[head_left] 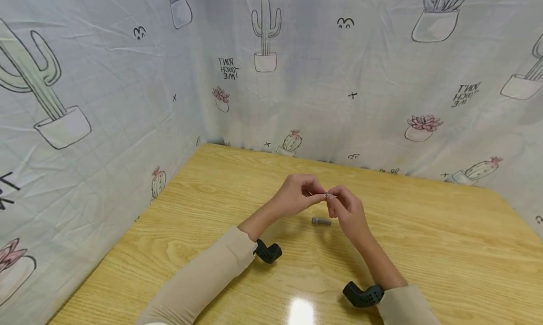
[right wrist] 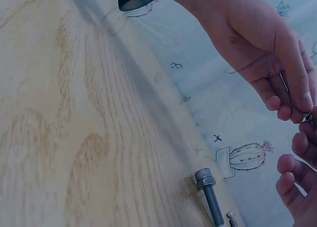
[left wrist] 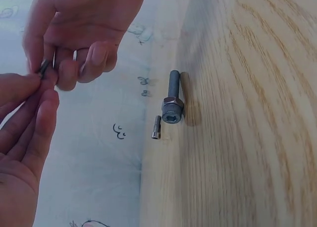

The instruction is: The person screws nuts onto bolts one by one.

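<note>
My left hand (head_left: 297, 195) and right hand (head_left: 349, 209) meet fingertip to fingertip above the table. Between them they pinch a tiny dark metal piece (left wrist: 43, 67), mostly covered by the fingertips; its kind is too small to tell. Below the hands a large grey socket-head bolt (head_left: 321, 221) lies on its side, with a hex nut (left wrist: 173, 101) run up against its head. A smaller silver bolt (left wrist: 156, 128) lies beside it in the left wrist view, and the right wrist view catches part of it too.
Everything lies on a wood-grain table (head_left: 424, 230). A pale curtain with cactus drawings (head_left: 314, 79) hangs along the back and left sides. Black wrist-camera mounts (head_left: 269, 253) stick out under both forearms, and beige sleeves (head_left: 208, 273) cover the arms.
</note>
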Tool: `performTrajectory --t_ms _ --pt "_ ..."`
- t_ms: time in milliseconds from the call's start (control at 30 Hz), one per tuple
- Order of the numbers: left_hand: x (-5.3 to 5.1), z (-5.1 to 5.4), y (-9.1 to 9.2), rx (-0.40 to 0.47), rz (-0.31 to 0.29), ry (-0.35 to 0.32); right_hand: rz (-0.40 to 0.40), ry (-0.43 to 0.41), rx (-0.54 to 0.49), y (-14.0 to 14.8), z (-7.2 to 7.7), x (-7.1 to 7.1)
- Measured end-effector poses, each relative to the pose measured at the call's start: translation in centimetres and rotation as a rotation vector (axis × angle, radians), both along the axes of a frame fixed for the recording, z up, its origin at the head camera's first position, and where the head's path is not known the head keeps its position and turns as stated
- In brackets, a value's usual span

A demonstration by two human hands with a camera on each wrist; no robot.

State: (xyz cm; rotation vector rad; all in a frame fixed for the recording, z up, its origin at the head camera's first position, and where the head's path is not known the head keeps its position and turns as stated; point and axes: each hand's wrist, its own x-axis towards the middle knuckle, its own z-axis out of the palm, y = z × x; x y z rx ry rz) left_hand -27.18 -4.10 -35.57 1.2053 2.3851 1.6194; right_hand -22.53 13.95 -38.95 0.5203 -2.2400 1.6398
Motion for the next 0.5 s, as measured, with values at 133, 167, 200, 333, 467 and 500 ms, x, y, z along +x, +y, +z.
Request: performTrajectory --t_ms 133,167,200,333,467,500 --pt "-0.01 0.15 0.02 -0.004 -0.057 -0.005 0.049 -0.01 -0.017 0.06 0.06 0.0" --pt "0.03 0.2 0.01 -0.007 -0.071 -0.006 0.054 -0.02 -0.021 0.06 0.09 0.02" --pt "0.05 0.24 0.03 -0.008 -0.083 -0.003 0.057 -0.029 -0.023 0.05 0.12 0.03" --pt "0.1 0.3 0.12 -0.005 -0.113 0.001 0.01 -0.072 -0.017 -0.07 0.33 0.11" --pt "0.11 0.2 0.17 0.005 -0.088 0.0 -0.039 -0.071 0.022 -0.07 0.33 0.06" --pt "0.11 0.17 0.16 0.007 -0.074 0.002 -0.046 -0.06 0.026 -0.06 0.31 0.02"
